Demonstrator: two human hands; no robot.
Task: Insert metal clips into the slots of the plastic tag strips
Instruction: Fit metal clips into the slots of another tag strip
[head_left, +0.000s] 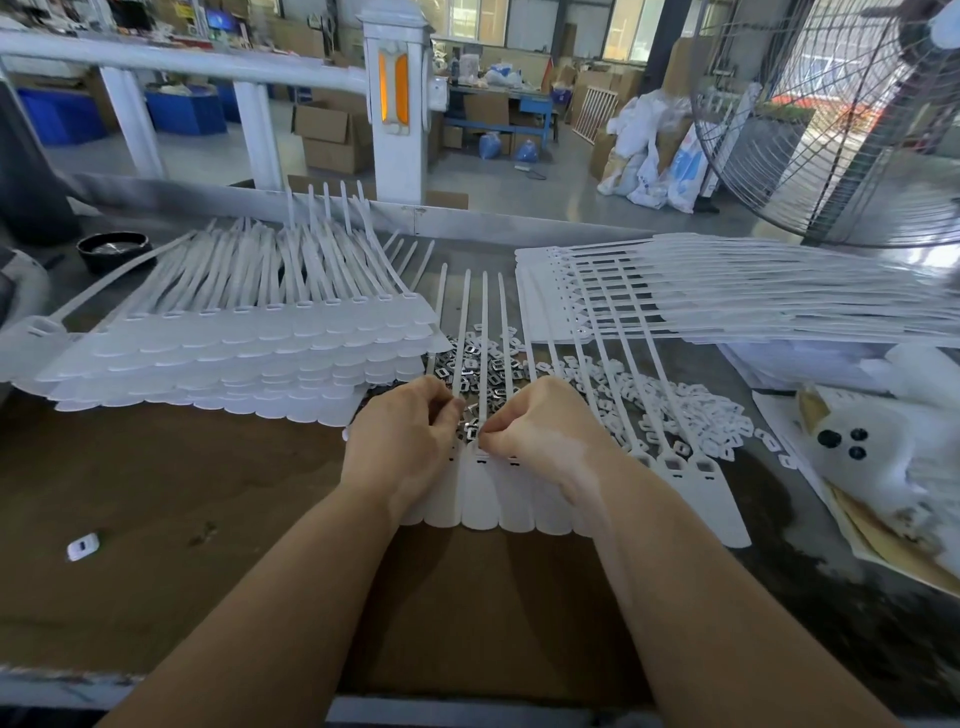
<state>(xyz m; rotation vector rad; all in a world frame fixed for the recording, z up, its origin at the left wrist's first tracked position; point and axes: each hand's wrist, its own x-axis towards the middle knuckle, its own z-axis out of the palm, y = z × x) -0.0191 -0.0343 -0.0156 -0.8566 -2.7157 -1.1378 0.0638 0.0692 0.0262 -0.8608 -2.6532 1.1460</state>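
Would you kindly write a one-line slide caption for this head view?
Both hands, left and right, work at a tag strip beside loose metal clips.

Wire fan guard (831, 130), white railing (182, 65) — black dish (113, 251)

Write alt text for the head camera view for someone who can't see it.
Both hands, left and right, pinch metal clips over a white tag strip on a brown table, with stacked strips at left.
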